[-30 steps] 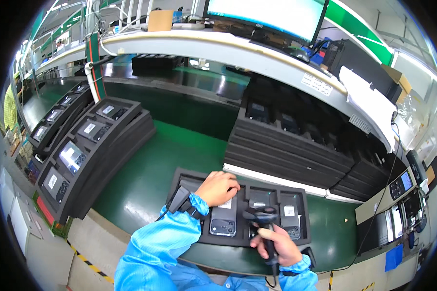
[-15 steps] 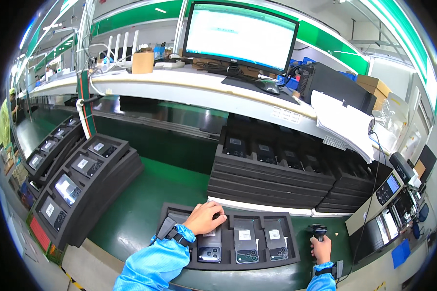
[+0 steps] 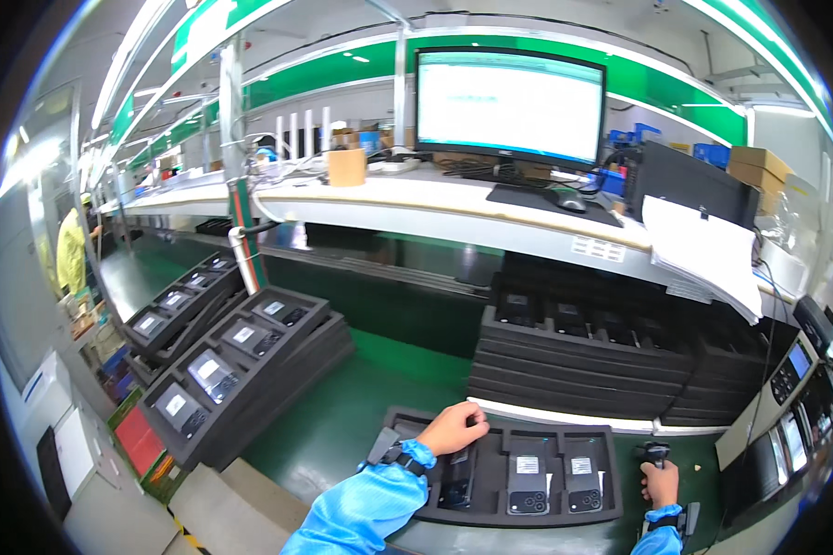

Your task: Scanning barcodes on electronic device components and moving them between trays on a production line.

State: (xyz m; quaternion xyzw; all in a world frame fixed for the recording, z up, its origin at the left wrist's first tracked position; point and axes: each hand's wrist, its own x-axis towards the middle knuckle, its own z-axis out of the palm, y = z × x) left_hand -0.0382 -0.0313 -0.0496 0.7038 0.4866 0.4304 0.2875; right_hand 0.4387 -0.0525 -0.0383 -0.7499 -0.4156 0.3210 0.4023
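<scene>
A black foam tray [image 3: 572, 520] lies on the bench in front of me, with smartphones set face down in its slots. My left hand [image 3: 455, 428] is over the tray, its fingers closed at the upper end of a dark smartphone [image 3: 457, 476], which looks tilted up in its slot. To its right lie two more smartphones, one in the middle [image 3: 528, 481] and one at the right end [image 3: 583, 481], each with a white label. The tray's left end is hidden by my blue sleeve. Right of the tray, my right hand [image 3: 660, 485] grips the handle of a black handheld barcode scanner [image 3: 652, 451].
Stacked foam trays of phones stand at the left [image 3: 278, 370] and behind the tray [image 3: 574, 370]. Above is a shelf [image 3: 416, 199] with a monitor [image 3: 509, 106]. A beige machine [image 3: 777, 388] borders the right. Far left, a person in yellow [image 3: 70, 250] stands.
My view has swung left and up, so everything sits further right. The phone under my left hand, flat with its label showing before, now looks tilted. My right hand still holds the scanner.
</scene>
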